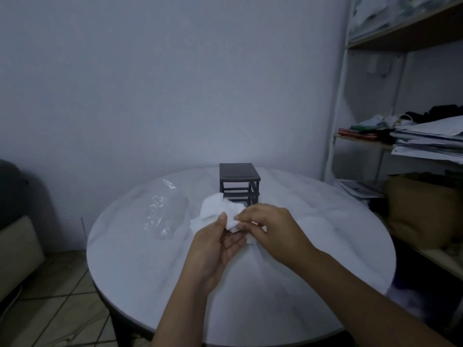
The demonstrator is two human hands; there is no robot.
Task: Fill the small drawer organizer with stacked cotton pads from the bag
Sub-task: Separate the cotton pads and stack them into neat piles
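Above the middle of the round white table (140, 271), both hands hold a loose bunch of white cotton pads (218, 209). My left hand (215, 249) cups them from below with its thumb on top. My right hand (270, 229) pinches one pad at the bunch's right edge. Just behind the pads stands the small dark drawer organizer (239, 180), an open frame whose slots look dark and unfilled. A crumpled clear plastic bag (164, 211) lies flat on the table to the left of my hands.
A white metal shelf unit (338, 96) stands at the right, holding paper stacks (431, 141), clothes and a brown bag (421, 209). A dark chair and a beige cushion (17, 251) sit at the far left. The floor is tiled.
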